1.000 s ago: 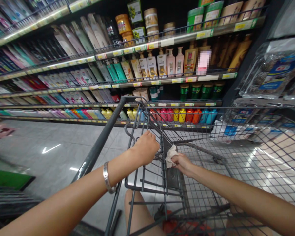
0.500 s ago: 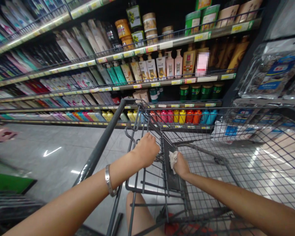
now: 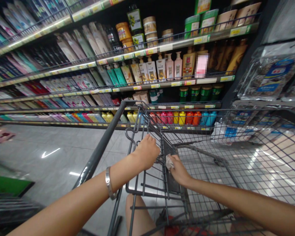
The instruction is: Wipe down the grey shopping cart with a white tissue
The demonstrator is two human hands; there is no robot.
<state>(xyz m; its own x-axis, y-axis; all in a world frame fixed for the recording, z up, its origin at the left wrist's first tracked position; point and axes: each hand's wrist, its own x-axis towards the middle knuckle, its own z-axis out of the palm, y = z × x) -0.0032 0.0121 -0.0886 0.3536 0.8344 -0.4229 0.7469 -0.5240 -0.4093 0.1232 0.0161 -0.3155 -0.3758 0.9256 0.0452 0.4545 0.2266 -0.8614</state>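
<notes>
Two bare arms reach from the bottom of the view into a wire shopping cart (image 3: 143, 189), your hands side by side near its inner panel. Your left forearm, circled by a silver bracelet (image 3: 109, 182) just above the wrist, enters from 7 o'clock and points toward 2, nearly straight. Your left hand (image 3: 148, 152) is held back-up, its fingers curled tightly under; whether they grip a bar beneath, you cannot tell from this angle. Your right forearm comes in from 4 o'clock and points toward 10, with your right hand (image 3: 179, 170) turned inward and its wrist slightly bent. Its fingers pinch narrowly on a crumpled pale wipe (image 3: 169, 162), at 5 o'clock from the center of the view and between 3 and 4 o'clock from your left fist. The wipe lies over the dark panel (image 3: 173, 179); contact between them is hard to judge. The cart's thick gray handle (image 3: 102, 144) slants past at 8 o'clock, clear of both your hands. Your bare leg (image 3: 140, 213) shows through the wires at 6, while shelves (image 3: 135, 87) of bottles and tubs stretch across 12.
</notes>
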